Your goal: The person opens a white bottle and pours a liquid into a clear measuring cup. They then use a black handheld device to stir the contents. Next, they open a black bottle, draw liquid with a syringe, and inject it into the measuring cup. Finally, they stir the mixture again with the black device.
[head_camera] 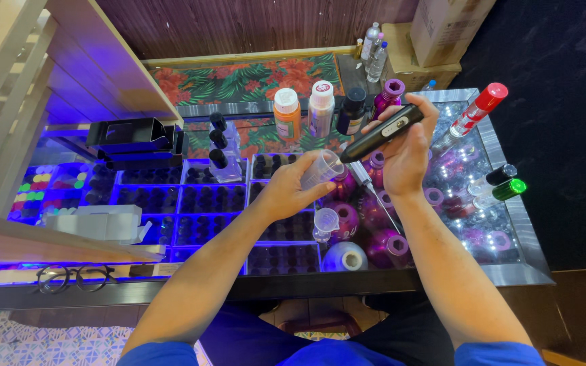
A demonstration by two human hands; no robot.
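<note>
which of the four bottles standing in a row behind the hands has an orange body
The leftmost bottle: orange body, white cap. The others are silver-grey, black and purple.

Head camera — looking steeply down, close over the counter.

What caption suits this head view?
Left hand holds a small clear cup; right hand holds a black handheld tool above purple bottles.

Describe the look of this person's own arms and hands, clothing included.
Both forearms are bare from the hands to above the elbows. The left hand and right hand wear no gloves, and no watch, ring or bracelet shows. Short blue sleeves cover the upper arms at the bottom edge of the head view.
</note>
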